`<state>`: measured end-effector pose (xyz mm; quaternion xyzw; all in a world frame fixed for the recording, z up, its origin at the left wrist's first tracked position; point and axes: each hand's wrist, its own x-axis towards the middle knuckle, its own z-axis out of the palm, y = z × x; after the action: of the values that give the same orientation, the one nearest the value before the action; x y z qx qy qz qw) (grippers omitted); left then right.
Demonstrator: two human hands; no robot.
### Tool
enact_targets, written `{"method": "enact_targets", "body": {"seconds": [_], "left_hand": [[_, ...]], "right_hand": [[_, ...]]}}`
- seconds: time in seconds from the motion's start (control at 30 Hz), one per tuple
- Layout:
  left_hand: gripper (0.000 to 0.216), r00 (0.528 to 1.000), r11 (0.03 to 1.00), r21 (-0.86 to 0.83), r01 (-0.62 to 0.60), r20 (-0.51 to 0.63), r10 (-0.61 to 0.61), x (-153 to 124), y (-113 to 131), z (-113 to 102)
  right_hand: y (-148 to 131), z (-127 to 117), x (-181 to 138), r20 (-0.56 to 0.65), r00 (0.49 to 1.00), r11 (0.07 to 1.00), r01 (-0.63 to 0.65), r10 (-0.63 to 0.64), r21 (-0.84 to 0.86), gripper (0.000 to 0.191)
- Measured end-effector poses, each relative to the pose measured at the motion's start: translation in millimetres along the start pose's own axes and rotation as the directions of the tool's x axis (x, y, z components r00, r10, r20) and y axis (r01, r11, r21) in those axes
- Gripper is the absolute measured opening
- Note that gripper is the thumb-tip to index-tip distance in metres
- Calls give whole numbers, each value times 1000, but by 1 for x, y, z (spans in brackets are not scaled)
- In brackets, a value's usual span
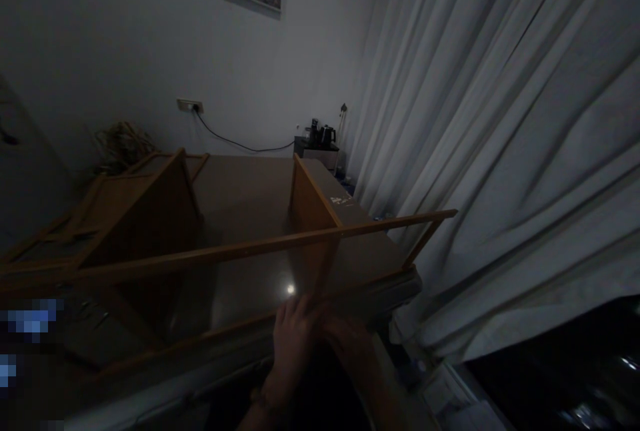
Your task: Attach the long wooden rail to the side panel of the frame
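A brown wooden shelf frame (235, 248) lies on its side on a broad, glossy brown surface (245, 181). Its upright panels and long rails stretch across the view. At its near lower rail, my left hand (294, 330) has its fingers bent over the wood, close to the foot of the right-hand panel (313, 201). Just to the right, my right hand (347, 336) is low against the same edge, fingers curled inward. Dim light hides its fingertips and whatever they hold.
Long pale curtains (480, 118) hang along the right side. A small dark cabinet (320, 154) with a black kettle (327, 136) stands at the back. A black cord (240, 144) runs from a wall socket (189, 105). Dried stems (125, 144) sit at back left.
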<state>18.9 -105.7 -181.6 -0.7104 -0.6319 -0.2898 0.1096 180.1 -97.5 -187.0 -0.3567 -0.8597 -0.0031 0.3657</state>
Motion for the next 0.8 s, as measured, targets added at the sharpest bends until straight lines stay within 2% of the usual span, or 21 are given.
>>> {"method": "enact_targets", "body": {"seconds": [0.13, 0.27, 0.5, 0.8], "left_hand": [[47, 1000, 1000, 2, 7, 25, -7, -1, -1, 1], [45, 999, 1000, -20, 8, 42, -7, -1, -2, -1], [36, 999, 999, -29, 15, 32, -14, 4, 1, -9], [37, 999, 999, -34, 26, 34, -25, 4, 4, -12]], "right_hand": [[0, 9, 0, -42, 996, 995, -82, 85, 56, 21], [-10, 22, 0, -125, 968, 970, -199, 217, 140, 25], [-29, 35, 4, -199, 870, 870, -379, 451, 315, 27], [-41, 29, 4, -145, 753, 720, -527, 642, 452, 25]]}}
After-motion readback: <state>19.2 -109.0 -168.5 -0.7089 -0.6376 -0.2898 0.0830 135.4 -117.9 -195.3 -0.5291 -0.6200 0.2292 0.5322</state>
